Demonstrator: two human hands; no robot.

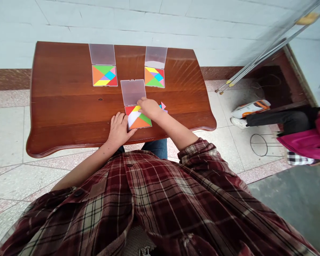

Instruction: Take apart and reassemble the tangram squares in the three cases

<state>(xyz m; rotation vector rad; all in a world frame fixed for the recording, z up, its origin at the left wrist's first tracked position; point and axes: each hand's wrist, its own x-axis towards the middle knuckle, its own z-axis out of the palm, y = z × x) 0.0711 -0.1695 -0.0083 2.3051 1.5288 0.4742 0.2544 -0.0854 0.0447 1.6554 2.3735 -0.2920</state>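
Observation:
An open tangram case (132, 93) lies near the table's front edge, its clear lid folded back. In its tray are red, yellow, green and orange tangram pieces around a white bare patch (133, 118). My left hand (118, 131) rests at the tray's left side, fingers stretched out and thumb along the front corner. Over the tray's upper right, my right hand (150, 108) has its fingers closed at the yellow tangram piece (136, 108), covering part of it. Just beyond that hand lie a loose pink triangle (163, 105) and partly hidden blue and purple pieces.
Two more open tangram cases, one at left (105, 75) and one at right (154, 77), hold full sets on the wooden table (66, 106). A wall stands behind it. To the right are crutches (252, 65), a bag (252, 108) and a seated person (304, 128).

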